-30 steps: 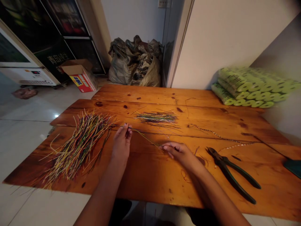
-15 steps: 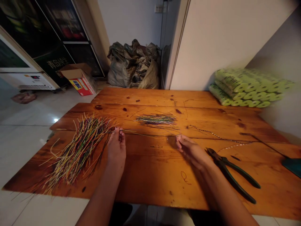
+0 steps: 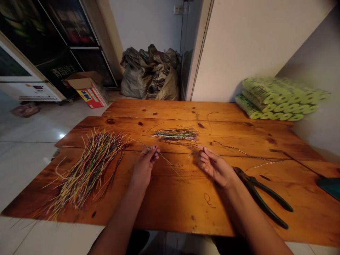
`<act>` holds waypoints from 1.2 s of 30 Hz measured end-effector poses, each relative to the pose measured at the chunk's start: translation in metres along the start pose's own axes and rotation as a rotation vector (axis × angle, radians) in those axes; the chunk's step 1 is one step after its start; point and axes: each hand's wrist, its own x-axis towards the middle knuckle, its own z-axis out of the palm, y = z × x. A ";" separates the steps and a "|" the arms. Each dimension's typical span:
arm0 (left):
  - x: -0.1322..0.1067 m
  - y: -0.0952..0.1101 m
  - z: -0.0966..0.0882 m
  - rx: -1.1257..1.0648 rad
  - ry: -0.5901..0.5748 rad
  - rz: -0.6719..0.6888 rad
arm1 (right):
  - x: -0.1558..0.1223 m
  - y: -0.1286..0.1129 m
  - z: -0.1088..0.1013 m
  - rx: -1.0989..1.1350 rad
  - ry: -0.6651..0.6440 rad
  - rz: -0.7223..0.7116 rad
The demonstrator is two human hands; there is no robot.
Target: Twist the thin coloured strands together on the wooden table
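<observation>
My left hand [image 3: 145, 166] pinches one thin strand [image 3: 170, 163] between thumb and fingertips. The strand slants down to the right across the wooden table [image 3: 172, 202]. My right hand [image 3: 215, 166] hovers just right of it with its fingers curled together, tips close to the small bundle of coloured strands [image 3: 176, 134]. Whatever those fingers hold is too thin to make out. A large loose pile of coloured strands [image 3: 87, 166] lies left of my left hand.
Dark pliers [image 3: 261, 196] lie by my right wrist, with a twisted cord [image 3: 247, 154] beyond them. Green rolls [image 3: 281, 99] are stacked at the back right. On the floor behind the table sit a cardboard box [image 3: 89, 90] and sacks [image 3: 150, 74].
My left hand moved right, away from the big pile, and lifted the strand. My right hand let the strand's far end drop and curled up near the small bundle.
</observation>
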 end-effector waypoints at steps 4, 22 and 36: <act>-0.004 -0.003 0.003 0.068 -0.047 -0.033 | 0.007 0.005 0.002 -0.073 -0.024 -0.091; -0.006 -0.008 0.008 0.172 -0.044 0.049 | 0.003 0.042 0.040 -0.708 -0.053 0.046; 0.002 0.000 0.000 -0.148 0.119 0.020 | -0.005 0.036 0.043 -0.514 -0.304 0.159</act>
